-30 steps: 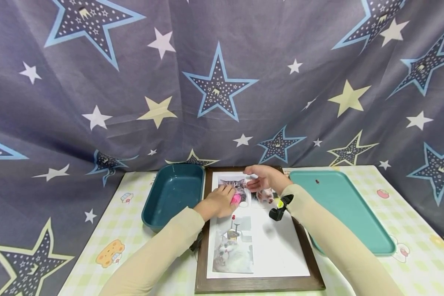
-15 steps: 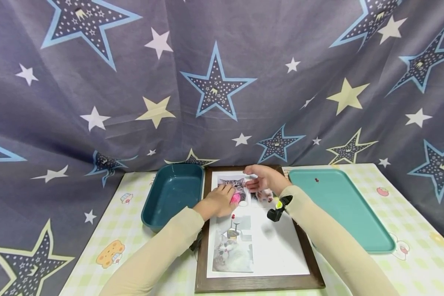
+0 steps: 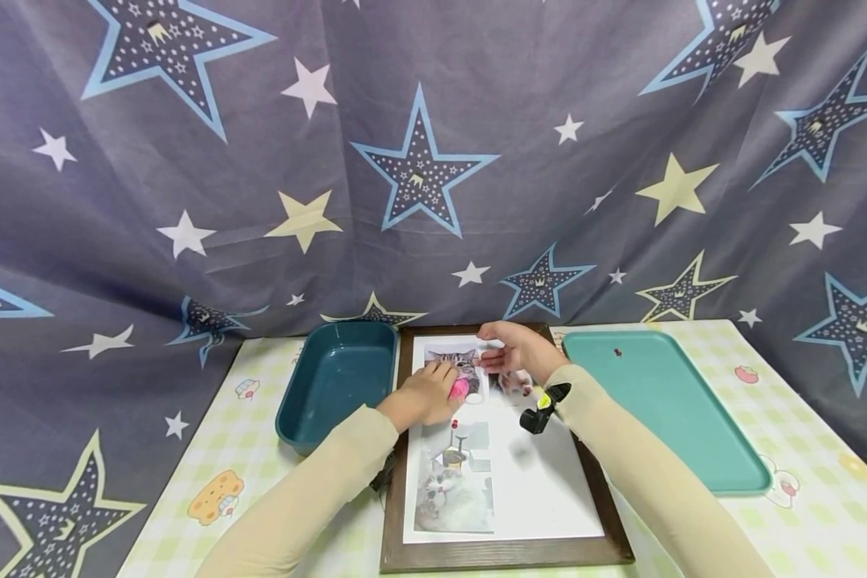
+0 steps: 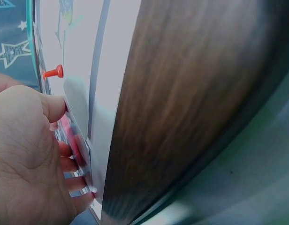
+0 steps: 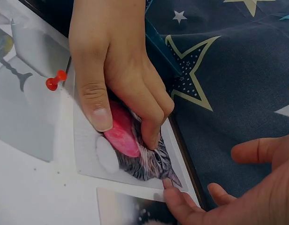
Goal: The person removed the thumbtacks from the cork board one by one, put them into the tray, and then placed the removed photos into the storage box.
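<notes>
Here: left hand point(image 3: 428, 395), grip closed round a pink object point(image 5: 122, 130), pressed onto the cat photo point(image 5: 135, 159) at the framed board's point(image 3: 502, 554) top left. Right hand point(image 3: 514, 349), grip open, fingertips point(image 5: 175, 199) touching the photo's corner. Red pushpin point(image 5: 55, 80) beside.

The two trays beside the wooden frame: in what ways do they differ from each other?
The dark teal tray sits left of the wooden frame; the light teal tray sits right of it. The dark teal tray is deeper, with high walls, while the light teal tray is shallow and flat. The light teal tray is also longer and holds one small red pushpin; nothing shows in the dark teal tray. Both are rounded rectangles on the checked tablecloth.
</notes>
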`<state>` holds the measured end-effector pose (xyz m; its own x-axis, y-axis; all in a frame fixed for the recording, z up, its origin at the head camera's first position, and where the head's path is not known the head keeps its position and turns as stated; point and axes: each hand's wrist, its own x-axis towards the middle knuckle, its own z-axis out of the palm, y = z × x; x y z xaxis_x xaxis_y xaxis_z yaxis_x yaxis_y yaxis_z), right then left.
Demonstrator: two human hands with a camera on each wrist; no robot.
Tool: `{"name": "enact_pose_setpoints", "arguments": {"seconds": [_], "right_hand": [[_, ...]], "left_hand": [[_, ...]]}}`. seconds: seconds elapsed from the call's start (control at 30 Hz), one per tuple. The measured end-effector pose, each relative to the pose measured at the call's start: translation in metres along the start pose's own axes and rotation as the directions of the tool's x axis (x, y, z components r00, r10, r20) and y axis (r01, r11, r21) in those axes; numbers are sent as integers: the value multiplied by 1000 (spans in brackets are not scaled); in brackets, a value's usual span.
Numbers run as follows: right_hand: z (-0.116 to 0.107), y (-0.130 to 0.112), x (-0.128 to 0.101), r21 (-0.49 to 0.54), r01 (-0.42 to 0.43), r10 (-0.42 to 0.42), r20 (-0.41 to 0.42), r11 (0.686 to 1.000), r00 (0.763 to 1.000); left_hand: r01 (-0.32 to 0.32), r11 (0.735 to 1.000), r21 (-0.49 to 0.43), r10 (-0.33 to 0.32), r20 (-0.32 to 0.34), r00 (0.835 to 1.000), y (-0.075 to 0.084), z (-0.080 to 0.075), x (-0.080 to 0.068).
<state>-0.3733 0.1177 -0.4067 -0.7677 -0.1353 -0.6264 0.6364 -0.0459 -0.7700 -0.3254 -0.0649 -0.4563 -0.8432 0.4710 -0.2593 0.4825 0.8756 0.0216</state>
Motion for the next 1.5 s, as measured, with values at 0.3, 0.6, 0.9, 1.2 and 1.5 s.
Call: {"name": "enact_pose_setpoints", "arguments": {"seconds": [0.3,0.6,0.9,1.2,1.5], "right_hand": [[1,-3,2,7,-33,33,-32,999,999],[0,-1,6,68,5,-2,-49,998,999],[-2,7,10,-4,-22,22,6,1000,1000],[-9,11,23,-144,-31,45,96,989,994],[-12,16,25,-208,-2,34,151,978,988]], "left_hand": [[2,1000,-1,-2,-1,1000,-2,0,0],[-14,1000,-1,14,-13,1000,-1,0,-1],[-11,1000,-10,11,-17,1000,-1,1,-2],[-8,1000,-16,8,6,1000,-1,-4,-3],[-62,996,-67,61,-18,998,-7,-7,0]]}}
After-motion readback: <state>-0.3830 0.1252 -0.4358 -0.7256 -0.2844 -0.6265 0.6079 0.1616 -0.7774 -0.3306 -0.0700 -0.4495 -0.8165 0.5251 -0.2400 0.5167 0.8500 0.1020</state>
